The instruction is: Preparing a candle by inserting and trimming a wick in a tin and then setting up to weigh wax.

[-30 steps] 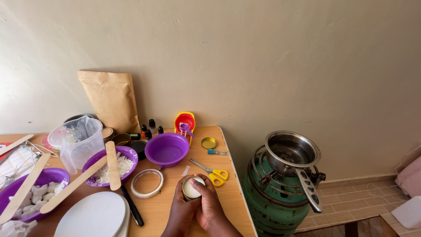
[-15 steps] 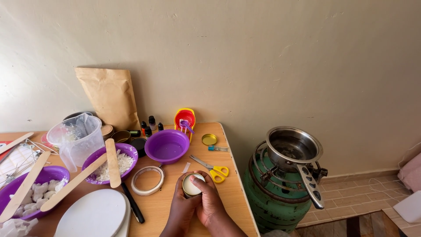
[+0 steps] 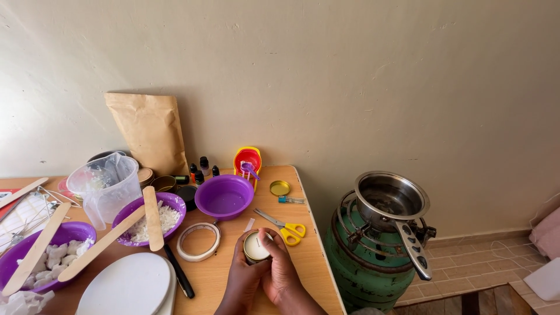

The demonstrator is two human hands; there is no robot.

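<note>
Thing in hand: a small round tin (image 3: 255,247) filled with pale, set wax; a thin wick stands in its middle.
Where it is: on the counter (image 3: 233,226), near the front edge and closer to the right edge than to the left.
Left hand (image 3: 241,275): curled around the left wall of the tin, fingers pressed on the metal.
Right hand (image 3: 281,269): wrapped around the right wall, with the thumb laid over the rim, its tip on the wax just beside the wick. I cannot tell whether it touches the wick itself.
Step, as I judge it: the tin is steadied with both hands while the wick or the wax surface is checked or set straight.
What a next move calls for: I think a light touch, so that the wick stays upright and the surface is not dented.
Just beyond the tin: yellow-handled scissors (image 3: 283,228), apart from the hands, blades towards the back.
To the left: a roll of tape (image 3: 198,241) lying flat, and an empty purple bowl (image 3: 223,196) behind it.
Back right corner: a small gold lid (image 3: 279,188).
Off the right edge: a green gas cylinder (image 3: 364,265) on the floor with a steel pot (image 3: 389,198) on top.
</note>
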